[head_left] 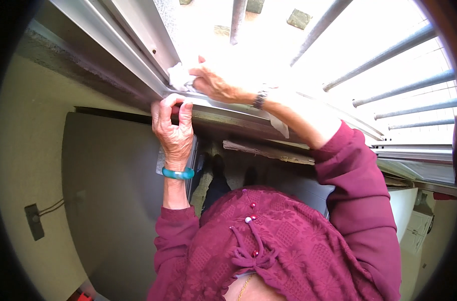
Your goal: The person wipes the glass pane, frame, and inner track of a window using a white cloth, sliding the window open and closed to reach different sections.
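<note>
My right hand [215,85] holds a crumpled white cloth or tissue [181,78] against the lower corner of a white metal window frame [128,41]. Its fingers reach over the bottom track, and glare washes out part of the view around it. A dark beaded bracelet [260,99] circles that wrist. Just below the same corner, my left hand [174,122] is raised with fingers curled and thumb apart, its fingertips at the inner edge of the sill [228,109]. Nothing shows between them. A teal bangle [178,173] sits on the left wrist.
Metal security bars [320,32] stand outside the window. Below the sill are a large grey panel [108,180] and a rough-edged board [268,152]. A pale strip [279,126] hangs over the sill under my right forearm. A wall socket [34,222] with cables is at left.
</note>
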`<state>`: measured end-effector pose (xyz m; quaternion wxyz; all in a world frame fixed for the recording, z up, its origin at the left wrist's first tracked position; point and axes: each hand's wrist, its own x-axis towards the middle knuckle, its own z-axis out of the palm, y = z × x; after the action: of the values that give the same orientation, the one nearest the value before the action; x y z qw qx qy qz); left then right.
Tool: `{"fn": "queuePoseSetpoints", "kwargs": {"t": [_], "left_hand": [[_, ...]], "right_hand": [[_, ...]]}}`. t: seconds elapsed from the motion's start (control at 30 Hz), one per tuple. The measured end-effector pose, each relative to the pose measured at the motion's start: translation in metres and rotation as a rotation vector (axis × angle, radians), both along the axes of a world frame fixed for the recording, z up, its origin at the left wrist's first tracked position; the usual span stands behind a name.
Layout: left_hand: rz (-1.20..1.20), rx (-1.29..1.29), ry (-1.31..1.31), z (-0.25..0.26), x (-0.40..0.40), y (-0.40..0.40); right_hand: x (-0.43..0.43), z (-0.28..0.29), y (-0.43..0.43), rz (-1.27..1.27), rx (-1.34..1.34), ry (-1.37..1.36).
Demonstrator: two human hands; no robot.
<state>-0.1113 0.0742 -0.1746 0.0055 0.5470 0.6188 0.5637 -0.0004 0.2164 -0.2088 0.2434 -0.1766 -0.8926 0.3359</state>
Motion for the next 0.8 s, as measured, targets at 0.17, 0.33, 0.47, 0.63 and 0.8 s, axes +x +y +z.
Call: {"fn": "queuePoseSetpoints", "kwargs": {"t": [0.17, 0.33, 0.47, 0.63, 0.8], "left_hand": [[0.051, 0.021, 0.026, 0.000, -0.001, -0.002], [0.031, 0.020, 0.011, 0.003, 0.004, 0.001], [0.040, -0.009, 0.045, 0.002, 0.000, -0.003], [-0.006, -0.033, 0.003, 0.004, -0.002, -0.004], [-0.017, -0.025, -0.075, 0.004, 0.002, -0.003]], "right_hand": [[0.097, -0.011, 0.001, -0.006, -0.240, 0.092], [0.201, 0.062, -0.031, -0.343, -0.083, -0.387], [0.172, 0.111, -0.017, -0.418, -0.548, -0.650], [0.058, 0.091, -0.014, -0.248, -0.203, 0.095], [-0.032, 0.040, -0.002, -0.073, -0.274, 0.059]]}}
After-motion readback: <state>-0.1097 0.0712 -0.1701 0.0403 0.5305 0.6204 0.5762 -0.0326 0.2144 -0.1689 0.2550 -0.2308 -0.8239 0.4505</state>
